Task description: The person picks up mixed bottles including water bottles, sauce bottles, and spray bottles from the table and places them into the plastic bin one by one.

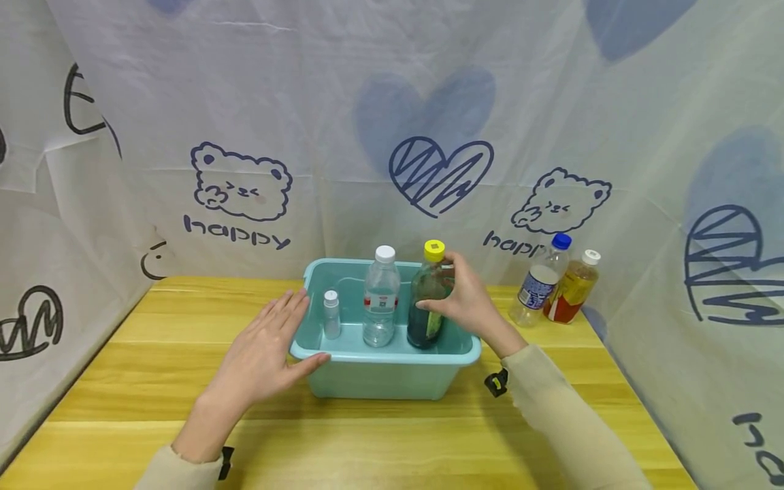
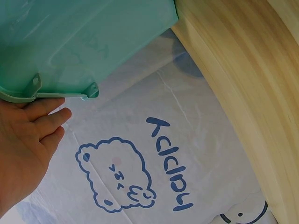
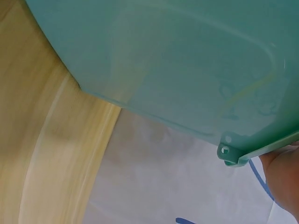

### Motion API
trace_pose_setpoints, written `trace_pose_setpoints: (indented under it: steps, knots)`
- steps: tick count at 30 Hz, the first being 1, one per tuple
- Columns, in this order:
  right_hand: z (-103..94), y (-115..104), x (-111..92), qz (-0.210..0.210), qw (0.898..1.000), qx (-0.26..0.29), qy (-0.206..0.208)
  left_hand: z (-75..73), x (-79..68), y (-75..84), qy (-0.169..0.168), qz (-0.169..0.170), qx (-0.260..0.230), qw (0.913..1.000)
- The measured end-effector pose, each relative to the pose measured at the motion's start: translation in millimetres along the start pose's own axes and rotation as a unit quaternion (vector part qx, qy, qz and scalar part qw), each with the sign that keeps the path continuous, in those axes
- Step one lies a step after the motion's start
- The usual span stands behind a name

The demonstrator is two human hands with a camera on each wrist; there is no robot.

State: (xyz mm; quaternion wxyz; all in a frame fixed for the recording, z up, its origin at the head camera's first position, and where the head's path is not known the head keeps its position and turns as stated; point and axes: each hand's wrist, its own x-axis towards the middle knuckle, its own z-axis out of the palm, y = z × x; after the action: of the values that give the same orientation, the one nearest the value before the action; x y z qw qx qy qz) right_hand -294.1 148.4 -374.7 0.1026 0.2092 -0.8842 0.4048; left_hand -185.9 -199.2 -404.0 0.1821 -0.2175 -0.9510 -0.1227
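A turquoise plastic tub (image 1: 392, 381) stands on the wooden table. Inside it, upright, are a small clear bottle with a white cap (image 1: 331, 315), a clear water bottle with a white cap (image 1: 381, 299) and a dark bottle with a yellow cap (image 1: 427, 306). My right hand (image 1: 470, 299) reaches over the tub's right end and grips the dark bottle between thumb and fingers. With fingers straight, my left hand (image 1: 263, 354) rests against the tub's left rim. In the left wrist view, the left fingers (image 2: 49, 122) touch the rim from outside. The right wrist view shows only part of the right hand (image 3: 284, 175) beside the rim.
To the right of the tub stand a clear bottle with a blue cap (image 1: 540, 282) and a yellow-and-red labelled bottle with a white cap (image 1: 574, 286). A printed white cloth (image 1: 343, 136) hangs behind the wooden table (image 1: 380, 442) and along its sides.
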Motion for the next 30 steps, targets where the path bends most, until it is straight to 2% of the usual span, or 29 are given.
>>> trace_pose_setpoints:
  steps: [11,17,23,30]
  knots:
    - [-0.5,-2.2,1.8,-0.001,0.999,-0.031,-0.008,-0.5,0.3,0.3,-0.002,-0.003,-0.002,1.0000]
    - [-1.0,0.0,0.4,0.000,1.000,0.005,-0.010,-1.0,-0.1,1.0,-0.006,-0.005,-0.003,1.0000]
    - [-1.7,2.4,-1.6,0.009,0.999,0.045,0.021,-1.0,0.5,1.6,-0.005,-0.004,-0.004,1.0000]
    - [-2.6,3.2,-3.3,-0.005,0.997,0.054,0.061,-0.8,0.4,1.4,-0.003,-0.002,-0.003,1.0000]
